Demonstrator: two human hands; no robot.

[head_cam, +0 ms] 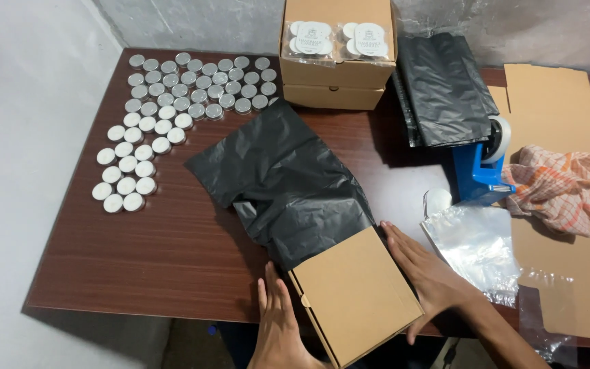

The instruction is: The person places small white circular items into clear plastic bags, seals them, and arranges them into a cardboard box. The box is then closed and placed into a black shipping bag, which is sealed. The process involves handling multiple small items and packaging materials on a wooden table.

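A closed cardboard box is seen at the near edge of the table, turned at an angle, its far end tucked into the mouth of a black bag that is spread toward the table's middle. The left hand is laid flat and open against the box's left side, fingers straight and pointed away from the body. The right hand is pressed open against the right side, fingers extended and slightly splayed, forearm entering from the near right corner. Nothing is gripped by either hand; the box is only flanked between the palms. Tealights are ranged along the far left corner. A tape dispenser and a checked cloth are found toward the right edge.
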